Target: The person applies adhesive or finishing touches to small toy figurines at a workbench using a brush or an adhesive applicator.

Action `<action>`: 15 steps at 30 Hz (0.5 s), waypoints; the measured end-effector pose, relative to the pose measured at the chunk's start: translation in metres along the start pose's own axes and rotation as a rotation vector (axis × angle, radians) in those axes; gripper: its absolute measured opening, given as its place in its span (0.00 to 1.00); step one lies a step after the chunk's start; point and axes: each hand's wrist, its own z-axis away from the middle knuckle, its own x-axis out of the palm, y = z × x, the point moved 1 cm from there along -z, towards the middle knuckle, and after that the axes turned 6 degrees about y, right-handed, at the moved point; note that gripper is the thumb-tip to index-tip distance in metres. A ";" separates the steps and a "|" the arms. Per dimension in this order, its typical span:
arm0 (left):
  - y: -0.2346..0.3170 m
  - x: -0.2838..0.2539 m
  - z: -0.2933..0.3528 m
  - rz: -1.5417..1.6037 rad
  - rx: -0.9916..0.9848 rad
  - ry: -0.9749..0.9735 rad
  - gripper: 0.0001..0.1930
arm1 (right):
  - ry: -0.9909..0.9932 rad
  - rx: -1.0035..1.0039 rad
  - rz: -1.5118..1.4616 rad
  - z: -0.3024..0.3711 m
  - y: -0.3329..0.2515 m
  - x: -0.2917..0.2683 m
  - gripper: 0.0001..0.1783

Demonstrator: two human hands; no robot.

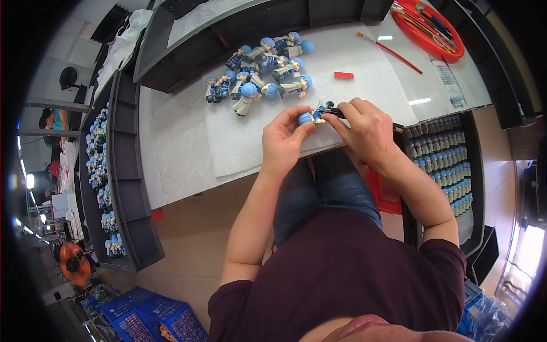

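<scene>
Between the thumb and fingers of my left hand (281,139) is a small figurine (306,118) with blue hair, lying on its side near the table's front edge. My right hand (367,126) grips a slim black pen-like tool (397,127). Its tip meets the figurine's blue-and-white body, or comes very close to it; the fingers partly cover the spot. Beyond my hands lies a loose cluster of similar figurines (242,105) with blue hair, dark blue clothes and pale cloaks.
A small red block (343,75) and a red-handled paintbrush (399,56) lie on the white-covered table (176,154). At the far right, a red tray (410,28) holds brushes and tools. Black trays (128,171) stand left and behind; another rack of figurines (444,154) is at right.
</scene>
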 end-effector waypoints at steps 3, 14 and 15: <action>0.000 0.000 0.000 0.011 -0.006 0.001 0.15 | 0.027 -0.041 0.002 0.000 0.001 0.000 0.13; 0.001 0.000 0.000 -0.006 0.002 0.003 0.15 | 0.052 -0.057 -0.005 0.000 0.002 0.001 0.12; 0.001 0.000 0.000 -0.006 0.001 0.002 0.15 | 0.051 -0.056 -0.005 0.000 0.001 0.001 0.12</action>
